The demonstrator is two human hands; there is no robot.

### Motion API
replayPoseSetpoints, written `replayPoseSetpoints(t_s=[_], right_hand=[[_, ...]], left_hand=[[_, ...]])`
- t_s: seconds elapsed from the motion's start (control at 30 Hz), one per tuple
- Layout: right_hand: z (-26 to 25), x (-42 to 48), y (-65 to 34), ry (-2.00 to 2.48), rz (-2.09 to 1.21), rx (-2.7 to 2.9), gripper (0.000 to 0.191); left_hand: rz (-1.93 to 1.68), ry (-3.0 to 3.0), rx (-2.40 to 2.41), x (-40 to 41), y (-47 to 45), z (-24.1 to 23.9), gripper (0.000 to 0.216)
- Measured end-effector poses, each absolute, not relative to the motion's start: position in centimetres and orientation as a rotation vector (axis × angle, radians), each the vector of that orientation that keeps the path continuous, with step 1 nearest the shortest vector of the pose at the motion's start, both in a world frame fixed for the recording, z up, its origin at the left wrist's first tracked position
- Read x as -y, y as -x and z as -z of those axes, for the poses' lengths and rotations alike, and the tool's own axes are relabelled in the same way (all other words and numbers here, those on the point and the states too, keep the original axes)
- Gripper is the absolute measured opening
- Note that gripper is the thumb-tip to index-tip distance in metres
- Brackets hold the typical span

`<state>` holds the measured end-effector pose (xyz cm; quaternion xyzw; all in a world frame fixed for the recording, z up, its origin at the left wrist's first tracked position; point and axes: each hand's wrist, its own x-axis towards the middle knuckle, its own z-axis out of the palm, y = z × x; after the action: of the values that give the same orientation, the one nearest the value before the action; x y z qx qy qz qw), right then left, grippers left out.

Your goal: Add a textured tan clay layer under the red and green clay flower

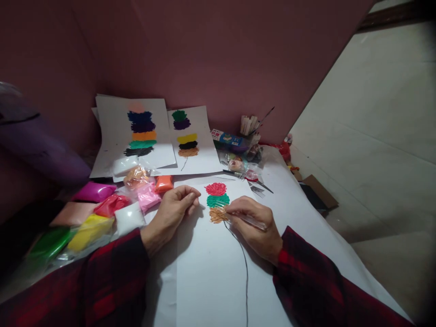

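Observation:
My right hand [254, 222] is closed around a clear plastic fork [254, 221], its tines at the tan clay patch [217, 215] on a white sheet [207, 272]. Directly above that patch are a green clay patch [218, 200] and a red one [215, 188], all with rough, grooved surfaces. A thin black line [245, 263] curves down the paper from the tan patch. To the left of the patches, my left hand [173, 213] hovers by the sheet with thumb and fingertips pinched together; whether anything is between them is hidden.
Bags of coloured clay, among them a yellow bag [90, 232] and a white bag [129, 219], crowd the left side. Finished sheets [160, 131] with colour stacks lean on the wall. Scissors [262, 184] and a cup of sticks [250, 125] stand at the back right.

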<state>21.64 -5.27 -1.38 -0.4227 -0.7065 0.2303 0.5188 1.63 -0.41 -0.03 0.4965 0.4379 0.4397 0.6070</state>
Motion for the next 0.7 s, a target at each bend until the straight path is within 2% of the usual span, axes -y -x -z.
replayPoseSetpoints(t_s=[0.07, 0.23, 0.7], right_hand=[[1.3, 5.0, -21.8, 1.034, -0.546, 1.652, 0.007], [1.6, 4.2, -22.3, 1.126, -0.531, 1.5, 0.002], [1.9, 4.1, -22.3, 1.101, -0.551, 1.495, 0.002]], left_hand=[[-0.999, -1.078, -0.992, 0.3, -1.6, -0.3, 0.01], [-0.963, -1.021, -1.019, 0.1, -1.6, -0.9, 0.022], [-0.68, -1.824, -1.185, 0.5, -2.2, 0.7, 0.012]])
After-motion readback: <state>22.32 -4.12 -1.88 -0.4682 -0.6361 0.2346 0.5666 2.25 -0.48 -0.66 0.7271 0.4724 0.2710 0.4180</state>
